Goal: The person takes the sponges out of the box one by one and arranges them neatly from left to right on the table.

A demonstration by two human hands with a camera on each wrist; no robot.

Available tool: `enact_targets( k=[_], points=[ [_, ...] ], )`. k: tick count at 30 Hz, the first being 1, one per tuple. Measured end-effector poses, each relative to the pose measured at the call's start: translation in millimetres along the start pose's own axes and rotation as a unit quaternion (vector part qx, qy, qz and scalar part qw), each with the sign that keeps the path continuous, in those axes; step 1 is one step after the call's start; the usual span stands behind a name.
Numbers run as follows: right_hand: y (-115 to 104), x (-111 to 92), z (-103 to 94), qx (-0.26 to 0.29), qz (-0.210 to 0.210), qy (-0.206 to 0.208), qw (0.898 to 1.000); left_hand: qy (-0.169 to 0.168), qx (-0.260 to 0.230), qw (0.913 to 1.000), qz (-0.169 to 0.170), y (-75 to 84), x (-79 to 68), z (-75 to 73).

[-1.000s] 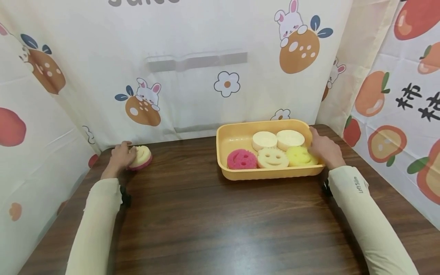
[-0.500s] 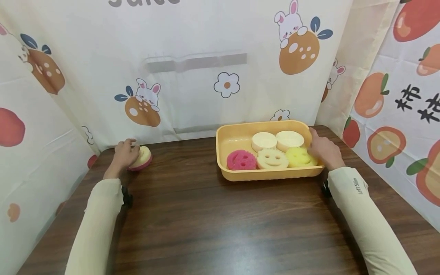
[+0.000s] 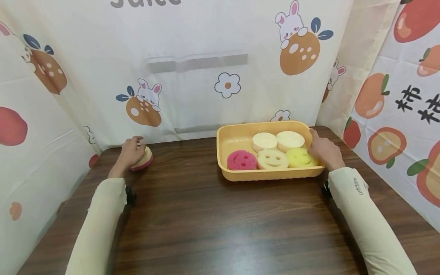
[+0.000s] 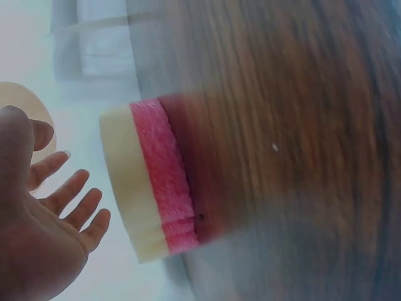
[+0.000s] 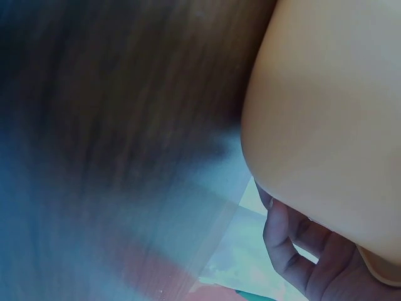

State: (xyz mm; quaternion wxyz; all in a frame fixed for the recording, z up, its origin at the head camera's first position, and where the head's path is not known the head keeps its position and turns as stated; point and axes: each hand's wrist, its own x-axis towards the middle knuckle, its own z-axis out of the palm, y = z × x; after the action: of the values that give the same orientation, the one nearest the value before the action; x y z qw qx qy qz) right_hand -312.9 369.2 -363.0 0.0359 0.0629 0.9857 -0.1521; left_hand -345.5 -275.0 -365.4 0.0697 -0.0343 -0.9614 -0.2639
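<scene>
My left hand (image 3: 132, 151) hovers over a stack of two round sponges at the table's far left. Its fingers are spread and bent a little, apart from the stack in the left wrist view. The cream sponge (image 4: 125, 182) lies on top of the pink sponge (image 4: 164, 175). With my right hand (image 3: 324, 150) I grip the right end of a yellow plastic tray (image 3: 271, 175); in the right wrist view the fingers (image 5: 285, 251) bend against its outer wall. Inside stand a pink smiley sponge (image 3: 242, 160), a cream smiley sponge (image 3: 273, 159) and a yellow smiley sponge (image 3: 300, 158).
Behind them in the tray lie two round cream sponges, the left one (image 3: 264, 141) and the right one (image 3: 290, 140). The dark wooden table (image 3: 206, 214) ends at a printed curtain (image 3: 192, 95) close behind the tray. Another fruit-print curtain (image 3: 395, 114) borders the right side.
My left hand has come off the sponge stack, rising and shifting slightly right with its fingers loosened. The right hand and the tray have stayed in place.
</scene>
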Motion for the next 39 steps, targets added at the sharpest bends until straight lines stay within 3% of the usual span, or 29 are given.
enact_targets(
  k=[20, 28, 39],
  points=[
    [2.4, 2.8, 1.2, 0.001, 0.000, -0.004, 1.000, 0.011, -0.007, 0.9962, 0.086, 40.0, 5.5, 13.6],
    [2.3, 2.4, 0.2, 0.003, -0.003, -0.003, 1.000, 0.011, -0.023, 0.9946, 0.101, 52.5, 9.7, 18.1],
    [2.2, 3.0, 0.4, 0.003, -0.002, -0.005, 1.000, -0.010, -0.037, 0.9902, 0.134, 88.5, 5.9, 29.0]
  ],
)
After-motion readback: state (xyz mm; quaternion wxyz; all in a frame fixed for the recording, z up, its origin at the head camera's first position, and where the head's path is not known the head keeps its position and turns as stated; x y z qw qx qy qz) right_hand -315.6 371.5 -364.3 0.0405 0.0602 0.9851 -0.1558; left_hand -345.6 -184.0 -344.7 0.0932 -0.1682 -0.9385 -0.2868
